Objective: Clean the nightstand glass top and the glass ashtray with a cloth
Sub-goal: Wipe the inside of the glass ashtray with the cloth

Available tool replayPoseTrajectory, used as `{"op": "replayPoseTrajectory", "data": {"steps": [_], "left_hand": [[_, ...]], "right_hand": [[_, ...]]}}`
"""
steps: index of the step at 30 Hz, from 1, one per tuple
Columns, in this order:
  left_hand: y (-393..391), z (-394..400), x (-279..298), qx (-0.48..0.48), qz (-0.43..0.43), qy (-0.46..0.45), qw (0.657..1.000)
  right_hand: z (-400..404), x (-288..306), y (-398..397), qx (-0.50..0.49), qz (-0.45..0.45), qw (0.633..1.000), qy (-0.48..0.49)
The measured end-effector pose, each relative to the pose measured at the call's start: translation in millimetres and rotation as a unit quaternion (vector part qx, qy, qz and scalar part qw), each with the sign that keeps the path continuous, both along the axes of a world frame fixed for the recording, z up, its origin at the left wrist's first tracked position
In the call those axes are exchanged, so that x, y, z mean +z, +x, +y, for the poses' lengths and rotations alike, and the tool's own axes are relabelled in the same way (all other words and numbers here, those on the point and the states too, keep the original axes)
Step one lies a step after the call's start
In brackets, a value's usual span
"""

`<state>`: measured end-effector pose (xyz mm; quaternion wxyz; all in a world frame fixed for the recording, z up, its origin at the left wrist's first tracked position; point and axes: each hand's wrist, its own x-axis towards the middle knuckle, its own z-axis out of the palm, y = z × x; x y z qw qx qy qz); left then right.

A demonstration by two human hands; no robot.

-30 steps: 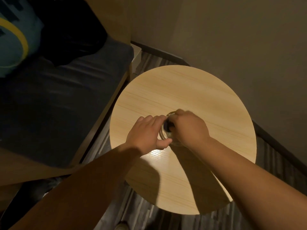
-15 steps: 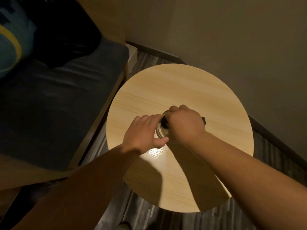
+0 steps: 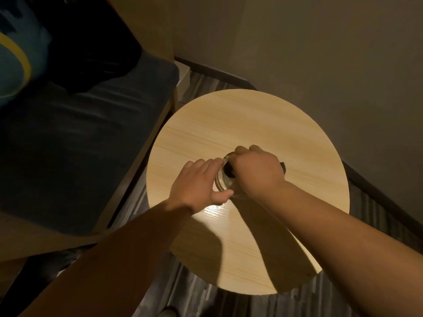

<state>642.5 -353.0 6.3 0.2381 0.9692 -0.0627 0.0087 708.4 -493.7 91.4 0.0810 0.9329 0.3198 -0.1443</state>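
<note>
A clear glass ashtray (image 3: 223, 183) stands near the middle of the round light-wood nightstand top (image 3: 229, 124). My left hand (image 3: 196, 183) wraps its left side, thumb along the near rim. My right hand (image 3: 256, 171) is fisted over the ashtray, pressing a dark cloth (image 3: 229, 171) into the bowl. A corner of the cloth pokes out at the hand's right edge. Most of the ashtray and cloth is hidden under my hands.
A dark blue cushioned bench (image 3: 75, 138) with a wooden frame runs along the left, close to the tabletop's edge. A teal and yellow cushion (image 3: 16, 51) lies at its far left. A beige wall (image 3: 320, 53) stands behind and to the right. Striped dark flooring (image 3: 194, 296) shows below.
My right fist has shifted slightly over the ashtray, and a corner of the dark cloth now shows at its right side. My left hand keeps its hold.
</note>
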Motion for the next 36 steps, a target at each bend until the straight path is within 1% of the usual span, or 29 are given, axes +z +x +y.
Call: {"op": "replayPoseTrajectory", "data": {"steps": [3, 5, 7, 9, 11, 13, 16, 19, 20, 22, 25, 28, 30, 32, 34, 36], "left_hand": [[0, 0, -2, 0.001, 0.003, 0.011, 1.0], [0, 1, -1, -0.007, 0.001, 0.019, 1.0], [0, 0, -1, -0.016, -0.006, 0.03, 0.999], [0, 0, -1, -0.018, -0.009, 0.03, 0.999], [0, 0, 0, -0.017, -0.009, 0.026, 0.999], [0, 0, -1, -0.012, -0.002, 0.022, 1.0], [-1, 1, -2, -0.011, 0.001, 0.027, 1.0], [-1, 1, 0, -0.024, 0.004, 0.038, 0.999], [-1, 0, 1, -0.027, 0.005, 0.038, 0.999], [-1, 0, 3, -0.025, 0.004, 0.031, 0.999], [-1, 0, 3, -0.017, 0.0, 0.019, 1.0], [-2, 0, 0, -0.018, -0.002, 0.028, 0.999], [0, 1, 0, -0.023, -0.005, 0.037, 0.999], [1, 1, 1, -0.027, -0.007, 0.035, 0.999], [0, 1, 2, -0.024, -0.012, 0.026, 0.999], [0, 1, 3, -0.013, -0.012, 0.014, 1.0]], "right_hand": [[-18, 4, -3, -0.022, 0.015, 0.998, -0.057], [-27, 3, -12, 0.009, 0.037, 0.997, -0.071], [-23, 1, -16, 0.032, 0.066, 0.996, -0.053], [-10, 0, -11, 0.023, 0.079, 0.996, -0.017], [-2, 1, -3, 0.031, 0.042, 0.999, -0.007], [-8, 2, 2, 0.03, 0.01, 0.999, -0.038], [-31, -1, -1, 0.057, 0.034, 0.995, -0.074], [-35, -4, -7, 0.106, 0.075, 0.991, -0.03], [-29, -4, -7, 0.109, 0.076, 0.991, -0.011], [-13, -6, -3, 0.091, 0.049, 0.995, 0.008], [-7, -3, 4, 0.043, 0.008, 0.998, -0.034], [-31, -3, 2, 0.067, 0.025, 0.995, -0.066], [-39, -6, -4, 0.09, 0.057, 0.994, -0.038], [-29, -10, -5, 0.082, 0.077, 0.994, 0.014], [-15, -15, -2, 0.062, 0.046, 0.996, 0.053], [-11, -17, 1, 0.02, -0.016, 0.998, 0.054]]}}
